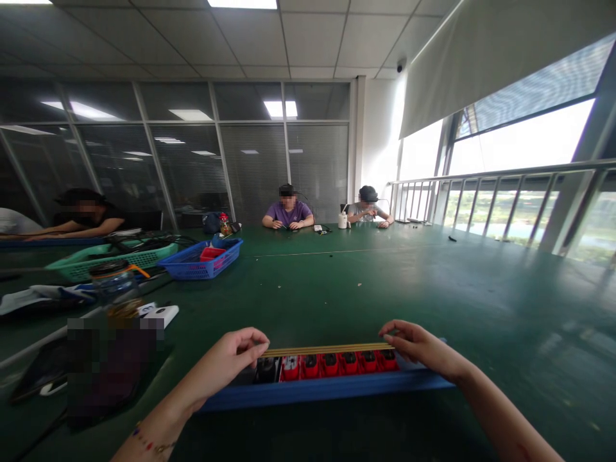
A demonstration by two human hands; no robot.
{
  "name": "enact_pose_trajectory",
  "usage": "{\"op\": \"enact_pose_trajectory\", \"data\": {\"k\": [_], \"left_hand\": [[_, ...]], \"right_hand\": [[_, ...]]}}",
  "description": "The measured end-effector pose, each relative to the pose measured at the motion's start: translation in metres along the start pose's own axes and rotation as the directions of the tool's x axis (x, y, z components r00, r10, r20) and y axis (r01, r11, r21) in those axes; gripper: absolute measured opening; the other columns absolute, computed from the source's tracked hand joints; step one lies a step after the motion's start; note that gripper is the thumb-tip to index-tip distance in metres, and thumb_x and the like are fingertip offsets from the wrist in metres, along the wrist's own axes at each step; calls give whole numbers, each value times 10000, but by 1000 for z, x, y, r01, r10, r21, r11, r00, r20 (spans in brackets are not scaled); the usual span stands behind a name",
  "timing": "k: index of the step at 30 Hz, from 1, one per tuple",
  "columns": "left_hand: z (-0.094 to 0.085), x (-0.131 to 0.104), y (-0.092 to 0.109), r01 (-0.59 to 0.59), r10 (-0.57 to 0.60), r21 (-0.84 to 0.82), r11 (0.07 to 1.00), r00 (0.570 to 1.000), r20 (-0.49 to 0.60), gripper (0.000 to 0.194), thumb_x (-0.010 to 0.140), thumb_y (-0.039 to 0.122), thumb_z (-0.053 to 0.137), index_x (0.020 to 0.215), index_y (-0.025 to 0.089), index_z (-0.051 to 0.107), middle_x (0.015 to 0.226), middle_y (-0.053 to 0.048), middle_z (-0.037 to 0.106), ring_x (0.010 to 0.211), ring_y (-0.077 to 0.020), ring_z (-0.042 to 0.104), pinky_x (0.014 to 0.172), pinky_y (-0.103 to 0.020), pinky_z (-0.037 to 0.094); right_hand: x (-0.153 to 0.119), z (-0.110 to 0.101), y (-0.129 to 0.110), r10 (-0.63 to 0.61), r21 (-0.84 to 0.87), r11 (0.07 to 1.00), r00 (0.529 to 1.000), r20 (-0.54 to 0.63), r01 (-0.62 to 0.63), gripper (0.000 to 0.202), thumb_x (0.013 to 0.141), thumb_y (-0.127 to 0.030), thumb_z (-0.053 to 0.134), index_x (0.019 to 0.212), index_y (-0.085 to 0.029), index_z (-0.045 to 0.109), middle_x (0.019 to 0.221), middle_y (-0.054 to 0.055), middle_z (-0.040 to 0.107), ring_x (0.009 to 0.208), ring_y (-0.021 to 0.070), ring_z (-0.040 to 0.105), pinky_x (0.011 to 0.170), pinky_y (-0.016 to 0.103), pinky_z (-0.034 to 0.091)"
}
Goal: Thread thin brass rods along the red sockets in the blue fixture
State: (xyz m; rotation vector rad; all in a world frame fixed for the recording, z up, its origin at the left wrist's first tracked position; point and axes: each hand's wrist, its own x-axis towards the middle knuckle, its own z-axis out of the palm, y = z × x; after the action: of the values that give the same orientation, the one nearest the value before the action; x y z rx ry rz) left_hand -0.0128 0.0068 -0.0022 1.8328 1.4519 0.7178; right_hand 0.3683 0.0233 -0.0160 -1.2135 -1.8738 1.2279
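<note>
A broad green table (298, 295) fills the lower frame, a glass partition (185, 160) stands behind it, and a railing (505, 172) runs by the window at right. A long blue tray (332, 390) sits at lower centre, its long axis across the frame. Thin yellow strips (332, 350) lie nearly parallel to it, rising slightly rightward. At lower left lies the left hand (240, 353), thumb close to curled fingertips by one strip end; the right hand (421, 346), loosely curled, is at the other. I cannot tell how firmly either grips. Both partly hide the tray's ends. At left are a teal basket (72, 266), a blue basket (197, 271) and a jar (115, 289). Small red pieces (310, 367) line the tray.
</note>
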Motion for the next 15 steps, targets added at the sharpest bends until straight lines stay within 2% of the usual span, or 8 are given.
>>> {"op": "enact_pose_trajectory", "data": {"k": [7, 13, 15], "left_hand": [[4, 4, -9, -3, 2, 23, 1000, 998, 59, 374, 731, 495, 461, 863, 162, 569, 679, 2, 567, 657, -148, 534, 609, -231, 393], [5, 5, -8, -41, 40, 12, 999, 995, 93, 383, 741, 501, 436, 836, 157, 576, 679, 10, 534, 635, -130, 491, 587, -220, 378], [5, 6, -8, -40, 40, -3, 999, 994, 104, 383, 737, 500, 442, 836, 155, 575, 683, 11, 527, 632, -125, 480, 579, -215, 373]], "right_hand": [[3, 0, 7, 29, -109, 994, 1000, 11, -28, 430, 734, -541, 476, 928, -162, 539, 574, -31, 465, 518, 89, 412, 454, 186, 314], [2, -1, 6, 37, -143, 989, 998, 48, -30, 430, 754, -541, 445, 967, -176, 525, 611, -21, 491, 540, 101, 440, 456, 187, 343], [3, -2, 8, 18, -164, 986, 999, 28, -13, 412, 777, -545, 404, 920, -181, 533, 636, -17, 504, 544, 100, 444, 464, 188, 352]]}}
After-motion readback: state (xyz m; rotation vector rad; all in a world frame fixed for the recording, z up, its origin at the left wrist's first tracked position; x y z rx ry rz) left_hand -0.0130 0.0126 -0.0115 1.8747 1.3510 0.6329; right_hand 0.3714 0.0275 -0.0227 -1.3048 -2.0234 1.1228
